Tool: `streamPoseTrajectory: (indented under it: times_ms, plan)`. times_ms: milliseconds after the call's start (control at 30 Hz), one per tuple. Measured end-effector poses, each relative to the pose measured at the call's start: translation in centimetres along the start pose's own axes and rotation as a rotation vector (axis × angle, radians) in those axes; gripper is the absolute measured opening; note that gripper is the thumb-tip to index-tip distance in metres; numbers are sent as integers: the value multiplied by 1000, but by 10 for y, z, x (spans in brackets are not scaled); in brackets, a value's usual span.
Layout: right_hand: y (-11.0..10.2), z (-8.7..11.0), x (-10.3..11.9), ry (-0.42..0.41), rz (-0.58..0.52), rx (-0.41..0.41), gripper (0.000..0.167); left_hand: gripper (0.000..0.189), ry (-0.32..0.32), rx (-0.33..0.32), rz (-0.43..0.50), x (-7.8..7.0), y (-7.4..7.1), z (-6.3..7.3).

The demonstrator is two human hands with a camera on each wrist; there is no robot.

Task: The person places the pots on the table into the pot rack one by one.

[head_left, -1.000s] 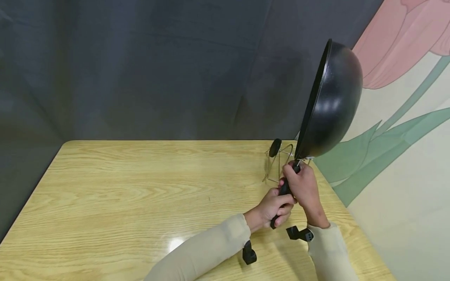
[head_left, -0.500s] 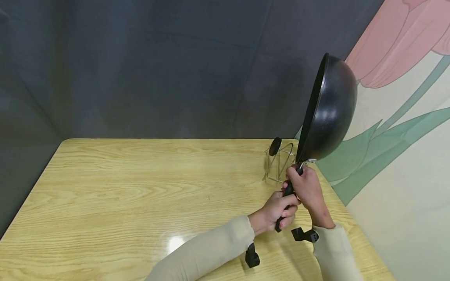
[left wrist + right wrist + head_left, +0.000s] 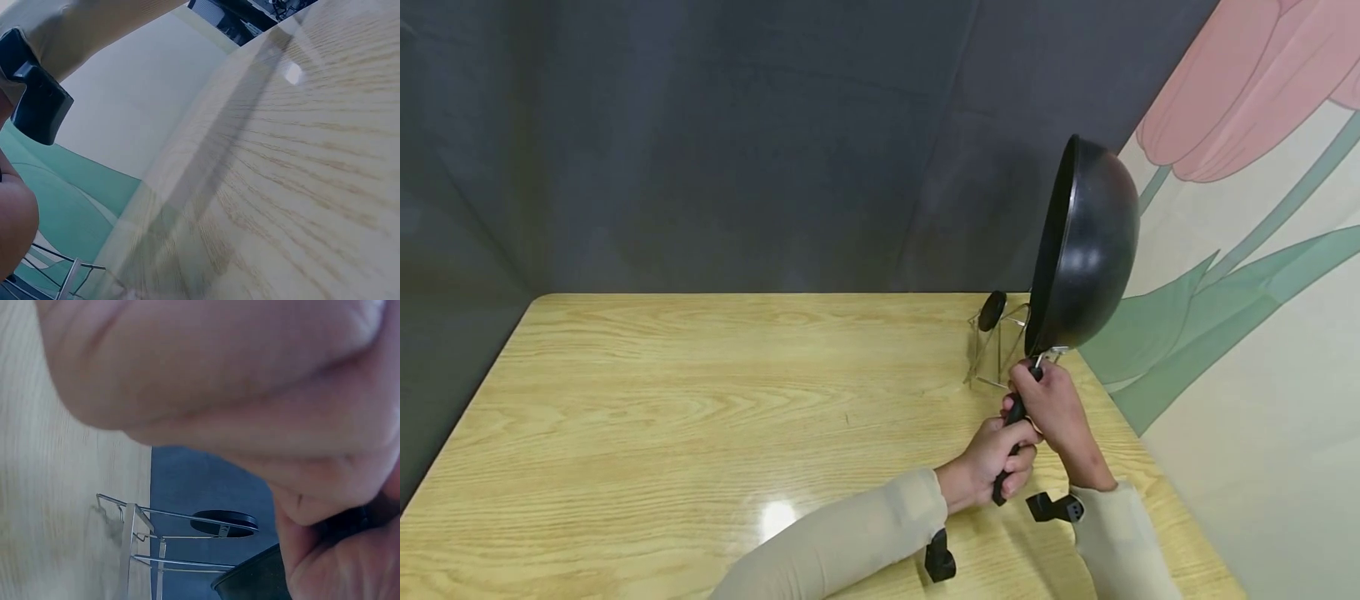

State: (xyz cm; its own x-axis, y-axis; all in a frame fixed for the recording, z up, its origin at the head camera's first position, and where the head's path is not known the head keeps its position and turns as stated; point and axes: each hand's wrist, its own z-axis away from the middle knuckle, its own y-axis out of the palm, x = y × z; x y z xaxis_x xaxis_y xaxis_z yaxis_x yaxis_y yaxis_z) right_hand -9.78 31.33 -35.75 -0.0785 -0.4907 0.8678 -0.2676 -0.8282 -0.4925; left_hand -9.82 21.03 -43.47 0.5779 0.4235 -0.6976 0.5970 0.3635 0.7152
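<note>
A black wok (image 3: 1093, 250) stands nearly on edge at the right of the head view, its rounded outside facing right and its hollow facing left. Both hands grip its black handle (image 3: 1017, 410). My right hand (image 3: 1058, 407) holds the upper part, close to the metal joint below the bowl. Lower down, my left hand (image 3: 1000, 454) has its fingers wrapped round the handle's end. Just left of the wok is a metal wire rack (image 3: 998, 354) with a black round disc (image 3: 992, 311) on it. Whether the wok touches the rack, I cannot tell.
The wood-grain table (image 3: 700, 400) runs out to the left. A dark curtain (image 3: 737, 150) hangs behind its far edge. On the right, a wall with a painted flower (image 3: 1217, 100) stands along the table's side.
The wok has come down and a little to the left in the head view. Both hands have shifted slightly downward with it, keeping their grip on the handle.
</note>
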Motion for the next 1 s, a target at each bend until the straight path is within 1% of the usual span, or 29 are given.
streamPoseTrajectory:
  times_ms: [167,367,600,833,1000]
  plan:
    - [2,-1,-3,6,-17,19,25,37,-6,-14,0,2,0,-1]
    - [4,-2,-5,20,2,36,24,37,-23,-37,-1,3,-2,1]
    - [8,-2,-8,49,41,60,21,35,-48,-32,43,6,-5,7]
    - [10,0,-8,58,75,82,20,34,-82,-49,55,6,-4,11]
    - [11,1,-8,57,71,95,23,34,-90,-30,71,7,-6,13]
